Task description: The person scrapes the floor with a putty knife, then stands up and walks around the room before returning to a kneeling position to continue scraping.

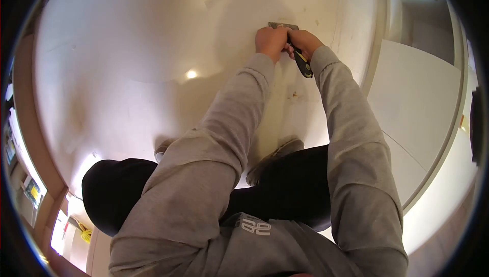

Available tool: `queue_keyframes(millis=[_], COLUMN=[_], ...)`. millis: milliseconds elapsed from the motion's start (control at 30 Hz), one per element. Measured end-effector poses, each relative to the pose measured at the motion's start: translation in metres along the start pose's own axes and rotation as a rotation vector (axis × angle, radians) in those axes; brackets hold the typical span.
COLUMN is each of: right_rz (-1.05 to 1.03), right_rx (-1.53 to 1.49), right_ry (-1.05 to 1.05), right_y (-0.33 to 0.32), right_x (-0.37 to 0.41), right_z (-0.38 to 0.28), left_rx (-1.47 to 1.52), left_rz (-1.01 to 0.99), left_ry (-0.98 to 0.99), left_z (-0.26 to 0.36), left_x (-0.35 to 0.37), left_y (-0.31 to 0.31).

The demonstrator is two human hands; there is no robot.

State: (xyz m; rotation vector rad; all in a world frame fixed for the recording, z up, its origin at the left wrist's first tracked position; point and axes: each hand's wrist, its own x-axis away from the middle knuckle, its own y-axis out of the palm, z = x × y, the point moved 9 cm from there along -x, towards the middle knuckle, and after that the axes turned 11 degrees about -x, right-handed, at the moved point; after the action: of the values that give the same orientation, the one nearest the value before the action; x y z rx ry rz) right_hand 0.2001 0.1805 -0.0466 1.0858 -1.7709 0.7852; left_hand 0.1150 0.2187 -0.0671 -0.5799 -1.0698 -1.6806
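Both hands are gripping one scraper [305, 66]: the left hand [270, 40] is curling shut over the tool just behind its metal blade [283, 24], and the right hand [305, 42] is clenching the black-and-yellow handle, whose end is sticking out below the fist. The blade is pressing flat against the pale floor [127, 63], well ahead of the person's knees. Two shoes [275, 155] are resting on that floor beneath two grey sleeves [229, 124], and the floor is reflecting three small lights.
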Motion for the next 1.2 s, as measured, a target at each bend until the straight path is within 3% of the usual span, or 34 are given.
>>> queue_keyframes(millis=[200,267,333,400,467,533,600,667,700,800,933,1000,1100,1200], right_rz=[-0.032,0.026,-0.004,-0.087,-0.126,-0.010,0.034,-0.102,-0.015,-0.018,-0.054,0.091,0.083,0.092], right_rx=[0.001,0.072,0.063,0.101,0.043,0.108,0.068,0.034,0.013,0.052,0.258,0.261,0.135,0.139], right_ry=[0.049,0.037,0.034,0.023,0.077,-0.046,0.021,-0.059,-0.018,-0.127,0.090,0.023,0.050,-0.059], right_y=[0.005,0.007,0.000,-0.003,0.006,0.004,0.010,0.013,0.009,0.009,-0.048,-0.092,-0.143,-0.145], right_x=[-0.007,0.011,-0.010,-0.026,-0.025,-0.012,0.003,-0.012,-0.016,-0.012,0.012,0.024,0.014,0.012], right_z=[-0.014,-0.004,-0.007,-0.019,-0.016,-0.005,-0.008,-0.021,-0.028,-0.037,-0.018,-0.022,0.009,0.019], left_rx=[-0.071,-0.250,-0.268,-0.057,-0.088,-0.109,-0.232,-0.215,-0.154,-0.229,-0.256,-0.264,-0.295,-0.405], left_rz=[-0.057,0.107,0.131,-0.068,-0.102,0.084,0.134,-0.084,-0.014,-0.089,-0.119,-0.266,-0.213,-0.166], left_ry=[0.126,0.068,0.064,0.086,0.158,0.017,0.070,0.142,0.097,0.049,-0.025,-0.101,-0.105,-0.178], left_z=[0.016,0.009,0.008,0.018,0.019,0.005,0.013,0.022,0.026,0.022,-0.017,-0.048,-0.059,-0.069], left_x=[-0.013,0.005,-0.004,-0.002,-0.011,-0.001,0.000,-0.006,-0.010,-0.035,0.000,0.017,0.028,0.015], left_y=[0.005,-0.013,-0.014,0.006,0.006,-0.015,-0.020,0.000,0.000,0.001,0.009,0.041,0.065,0.080])
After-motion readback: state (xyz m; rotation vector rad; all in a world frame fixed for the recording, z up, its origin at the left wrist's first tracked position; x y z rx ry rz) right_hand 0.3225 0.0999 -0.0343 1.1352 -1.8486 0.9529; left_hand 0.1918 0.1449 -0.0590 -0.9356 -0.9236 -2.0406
